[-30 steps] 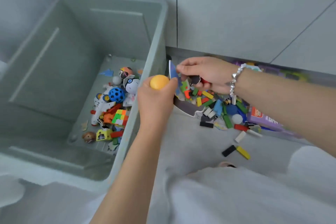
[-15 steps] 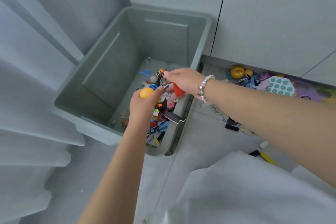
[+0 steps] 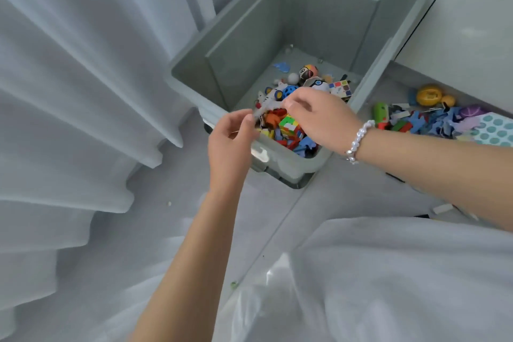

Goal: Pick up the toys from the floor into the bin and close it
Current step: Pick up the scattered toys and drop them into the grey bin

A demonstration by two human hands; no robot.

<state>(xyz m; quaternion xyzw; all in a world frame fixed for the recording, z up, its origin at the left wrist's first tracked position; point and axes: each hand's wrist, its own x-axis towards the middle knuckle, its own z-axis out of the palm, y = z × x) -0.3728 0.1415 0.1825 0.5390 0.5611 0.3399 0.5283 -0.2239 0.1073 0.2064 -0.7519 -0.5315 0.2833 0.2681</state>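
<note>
The grey-green bin (image 3: 194,86) stands open on the floor, its bottom covered with toys: a colourful cube (image 3: 288,125), a blue holed ball (image 3: 290,90), a penguin ball (image 3: 308,73). My left hand (image 3: 230,141) hovers over the bin's near rim with loosely curled fingers and nothing in it. Over the toys inside the bin, my right hand (image 3: 319,116), with a bead bracelet at the wrist, hangs palm down and relaxed, holding nothing I can see. More toys lie on the floor to the right: a yellow egg (image 3: 429,95), a green toy (image 3: 380,112), blue puzzle pieces (image 3: 433,122).
White curtains (image 3: 69,91) hang in folds at the left, close to the bin. Pale cabinet doors (image 3: 472,22) rise behind the floor toys. A teal-dotted card (image 3: 494,129) lies at the right edge. My white garment (image 3: 388,286) fills the lower right.
The orange ball left my left hand and the pieces left my right hand; both hands now hang empty over the bin. The view has pulled back and turned left.
</note>
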